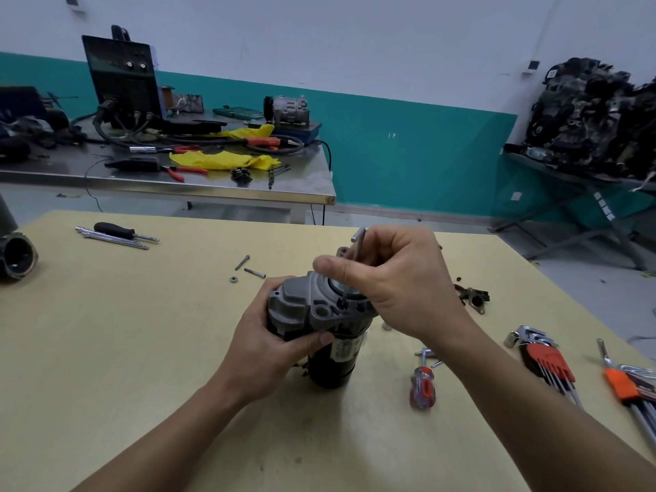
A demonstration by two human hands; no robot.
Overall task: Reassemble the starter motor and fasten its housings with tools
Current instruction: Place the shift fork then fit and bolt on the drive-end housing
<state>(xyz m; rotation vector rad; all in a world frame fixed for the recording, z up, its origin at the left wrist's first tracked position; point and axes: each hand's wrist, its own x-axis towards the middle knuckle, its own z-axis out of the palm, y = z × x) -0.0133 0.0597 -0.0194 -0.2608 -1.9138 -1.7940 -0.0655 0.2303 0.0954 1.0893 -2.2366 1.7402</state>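
Note:
The starter motor [333, 353] stands upright on the beige table [142, 349], black body below, grey cast housing [301, 307] on top. My left hand [269, 335] grips its left side, thumb on the housing's lower edge. My right hand [394, 282] pinches a silver hex key [355, 250]; its tip sits in a bolt hole of the housing. Two loose bolts [248, 266] and a nut [233, 279] lie behind the motor to the left.
A red-handled screwdriver [422, 387], two hex key sets [548, 360] and a socket lie at right. A black screwdriver and rods [117, 234] rest far left, a round housing [16, 259] at the left edge. A rusty part [474, 296] sits behind my right wrist.

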